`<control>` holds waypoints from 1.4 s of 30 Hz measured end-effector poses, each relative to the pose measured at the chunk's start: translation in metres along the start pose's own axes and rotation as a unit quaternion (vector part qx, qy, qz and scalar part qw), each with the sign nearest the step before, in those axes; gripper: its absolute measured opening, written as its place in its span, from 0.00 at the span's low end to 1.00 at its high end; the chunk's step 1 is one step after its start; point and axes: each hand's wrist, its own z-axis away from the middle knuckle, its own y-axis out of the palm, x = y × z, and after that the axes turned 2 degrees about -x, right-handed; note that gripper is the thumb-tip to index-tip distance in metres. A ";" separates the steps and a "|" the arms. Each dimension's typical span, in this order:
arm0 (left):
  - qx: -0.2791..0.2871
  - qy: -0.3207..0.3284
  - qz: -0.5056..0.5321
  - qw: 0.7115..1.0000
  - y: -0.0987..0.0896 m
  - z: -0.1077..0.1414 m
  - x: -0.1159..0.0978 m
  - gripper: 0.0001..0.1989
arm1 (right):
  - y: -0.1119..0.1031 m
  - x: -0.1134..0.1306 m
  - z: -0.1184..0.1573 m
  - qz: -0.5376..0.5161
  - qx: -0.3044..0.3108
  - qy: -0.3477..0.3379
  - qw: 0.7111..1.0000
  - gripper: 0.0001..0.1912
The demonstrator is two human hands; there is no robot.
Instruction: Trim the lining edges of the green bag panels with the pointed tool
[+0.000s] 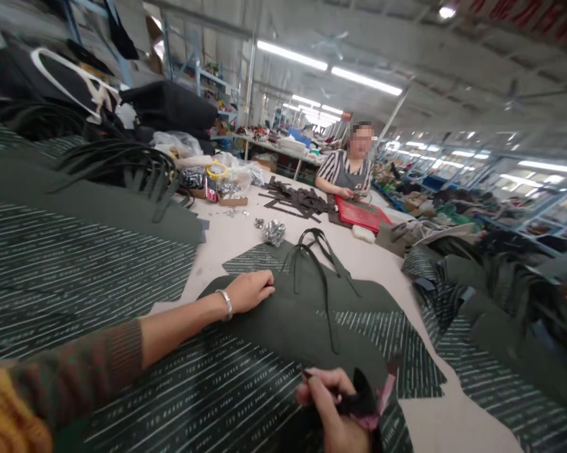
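Note:
Dark green fabric panels [274, 324] with white printed lettering lie in overlapping layers in front of me. My left hand [251, 291], a silver bangle at its wrist, rests on the plain band of the top panel with its fingers curled closed; whatever they hold is hidden. Thin dark straps [318, 264] loop up from the panel just right of it. Low in the view, my right hand [333, 402] pinches a small dark tip between thumb and fingers, too blurred to name. Black material with a pink strip [384, 399] hangs around that hand.
More printed panels [75, 264] with straps are piled at left, and another pile [514, 340] at right. Beyond lie a ball of shiny silver pieces [274, 233], bagged parts [231, 173], dark strips [297, 198] and a red tray [361, 214], where a co-worker [344, 170] works.

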 end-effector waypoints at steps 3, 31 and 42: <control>0.030 -0.033 0.034 0.998 0.000 0.011 0.017 0.15 | 0.013 -0.013 -0.009 -0.008 -0.008 0.029 1.000 0.19; -0.138 -0.465 0.709 0.512 0.013 0.174 -0.059 0.18 | 0.028 -0.024 -0.002 0.000 0.007 -0.036 0.999 0.08; -0.062 -0.509 0.712 0.479 0.025 0.137 -0.072 0.10 | 0.025 -0.024 0.000 -0.017 0.000 -0.044 0.999 0.07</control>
